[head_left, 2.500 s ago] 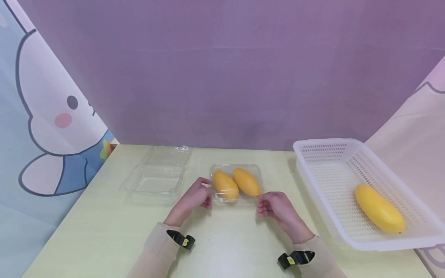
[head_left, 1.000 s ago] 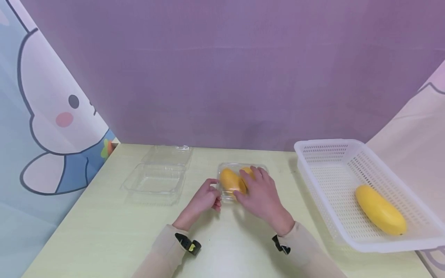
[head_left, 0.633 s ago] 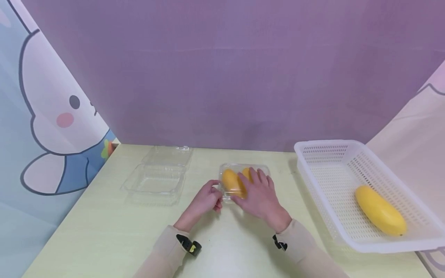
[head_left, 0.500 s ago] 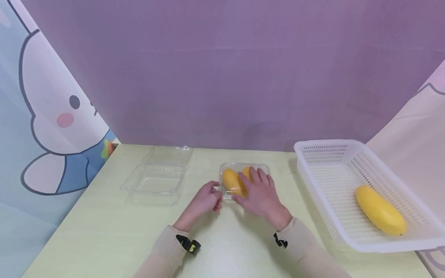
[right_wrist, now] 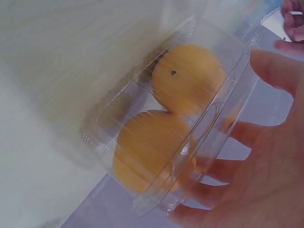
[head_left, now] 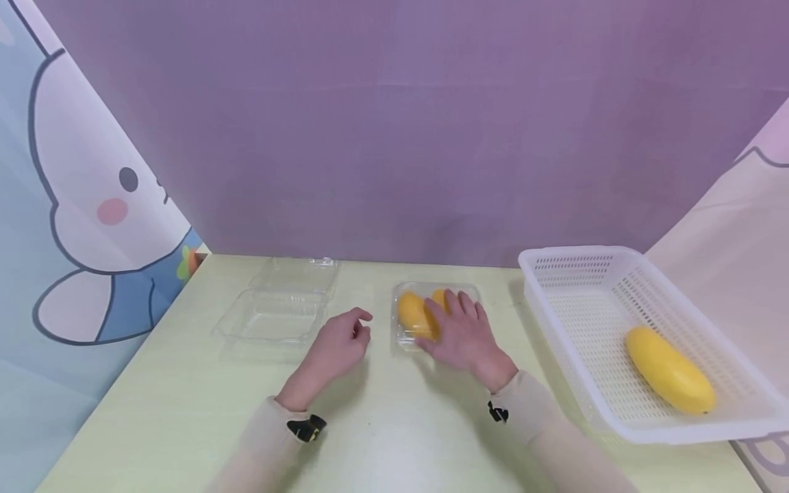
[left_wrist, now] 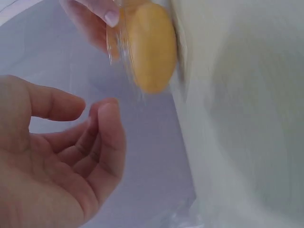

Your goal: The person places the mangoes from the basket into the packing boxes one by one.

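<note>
Two orange-yellow mangoes [head_left: 414, 317] lie side by side inside a clear plastic clamshell box [head_left: 402, 337], whose lid is down over them. My right hand [head_left: 462, 335] rests on top of the box with its fingers spread over the lid, covering much of the right mango. From the right wrist view, both mangoes [right_wrist: 154, 147] show through the box wall under the fingers. My left hand [head_left: 335, 348] is off to the left of the box, apart from it. Its fingers are loosely bent and hold nothing, as the left wrist view also shows.
A second clear clamshell box [head_left: 271, 318] stands with its lid up at the left rear of the table. On the right is a white plastic basket [head_left: 573, 356] with a long yellow fruit [head_left: 670, 370] in it. A purple cloth wall [head_left: 394, 137] rises behind.
The right hand has moved from the box's front right corner onto its lid. My left hand has come away from the box to the left. The box sits slightly further right and back.
</note>
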The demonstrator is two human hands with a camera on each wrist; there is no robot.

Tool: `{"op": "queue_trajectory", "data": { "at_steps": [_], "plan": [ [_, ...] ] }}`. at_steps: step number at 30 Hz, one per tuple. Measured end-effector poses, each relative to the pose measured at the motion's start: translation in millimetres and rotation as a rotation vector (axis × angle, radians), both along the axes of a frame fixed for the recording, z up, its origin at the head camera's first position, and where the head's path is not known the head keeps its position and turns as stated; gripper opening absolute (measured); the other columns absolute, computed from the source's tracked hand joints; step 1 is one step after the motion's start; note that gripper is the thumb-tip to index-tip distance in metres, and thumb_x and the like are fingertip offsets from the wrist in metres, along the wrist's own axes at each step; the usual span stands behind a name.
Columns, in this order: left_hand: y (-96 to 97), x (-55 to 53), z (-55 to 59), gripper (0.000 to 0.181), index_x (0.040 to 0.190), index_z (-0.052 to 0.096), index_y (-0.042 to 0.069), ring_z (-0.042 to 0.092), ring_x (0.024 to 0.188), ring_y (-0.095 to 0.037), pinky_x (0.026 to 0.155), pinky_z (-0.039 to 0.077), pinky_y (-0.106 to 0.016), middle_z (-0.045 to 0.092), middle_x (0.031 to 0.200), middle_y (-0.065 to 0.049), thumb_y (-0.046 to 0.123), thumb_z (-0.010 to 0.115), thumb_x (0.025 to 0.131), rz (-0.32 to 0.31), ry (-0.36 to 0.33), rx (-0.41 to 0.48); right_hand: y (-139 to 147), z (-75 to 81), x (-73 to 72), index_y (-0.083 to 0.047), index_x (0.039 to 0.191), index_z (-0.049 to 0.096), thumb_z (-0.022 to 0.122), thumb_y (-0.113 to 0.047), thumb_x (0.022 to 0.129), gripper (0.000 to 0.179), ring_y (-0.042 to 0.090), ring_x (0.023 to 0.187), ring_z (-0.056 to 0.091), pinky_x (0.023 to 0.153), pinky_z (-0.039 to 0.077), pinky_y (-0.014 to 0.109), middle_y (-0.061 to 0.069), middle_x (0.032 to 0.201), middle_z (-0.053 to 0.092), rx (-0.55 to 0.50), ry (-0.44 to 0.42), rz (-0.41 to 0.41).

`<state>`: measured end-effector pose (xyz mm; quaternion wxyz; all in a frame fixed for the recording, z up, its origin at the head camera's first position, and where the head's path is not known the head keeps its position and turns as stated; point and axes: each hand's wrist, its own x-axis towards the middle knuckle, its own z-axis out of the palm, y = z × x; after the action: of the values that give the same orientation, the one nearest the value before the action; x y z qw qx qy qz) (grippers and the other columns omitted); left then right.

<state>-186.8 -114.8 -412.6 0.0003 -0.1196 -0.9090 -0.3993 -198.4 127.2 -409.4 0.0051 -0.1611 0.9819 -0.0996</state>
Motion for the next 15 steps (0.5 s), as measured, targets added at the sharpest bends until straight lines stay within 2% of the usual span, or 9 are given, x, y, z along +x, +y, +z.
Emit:
{"op": "queue_trajectory", "data": {
  "at_steps": [6,10,15],
  "plan": [
    [-16.6,2.0,13.6,0.025,0.114,0.068,-0.001,0.053,0.067,-0.015,0.066,0.049,-0.033,0.061,0.083,-0.003,0.005,0.054,0.095,-0.002,0.175,-0.12,1.9,1.7,-5.0,-0.018,0.155,0.042,0.063,-0.056,0.093,0.076,0.049,0.147,0.021,0.116,0.018,0.069,0.023,0.159,0.029,-0.018,-0.032,-0.006],
    [-30.6,0.6,18.0,0.022,0.111,0.068,-0.003,0.056,0.068,-0.016,0.062,0.051,-0.034,0.064,0.089,-0.008,0.004,0.055,0.094,0.018,0.304,-0.2,2.6,2.3,-8.4,-0.019,0.154,0.042,0.063,-0.055,0.093,0.074,0.048,0.146,0.021,0.117,0.017,0.069,0.022,0.159,0.029,-0.026,-0.047,-0.009],
    [-54.2,-5.6,16.0,0.02,0.107,0.068,-0.006,0.062,0.064,-0.025,0.053,0.052,-0.041,0.067,0.092,-0.016,0.004,0.057,0.092,0.097,0.452,-0.295,3.0,4.1,-12.5,-0.02,0.154,0.042,0.064,-0.053,0.093,0.072,0.048,0.146,0.021,0.117,0.016,0.069,0.021,0.158,0.029,-0.036,-0.064,-0.016]
  ]
}}
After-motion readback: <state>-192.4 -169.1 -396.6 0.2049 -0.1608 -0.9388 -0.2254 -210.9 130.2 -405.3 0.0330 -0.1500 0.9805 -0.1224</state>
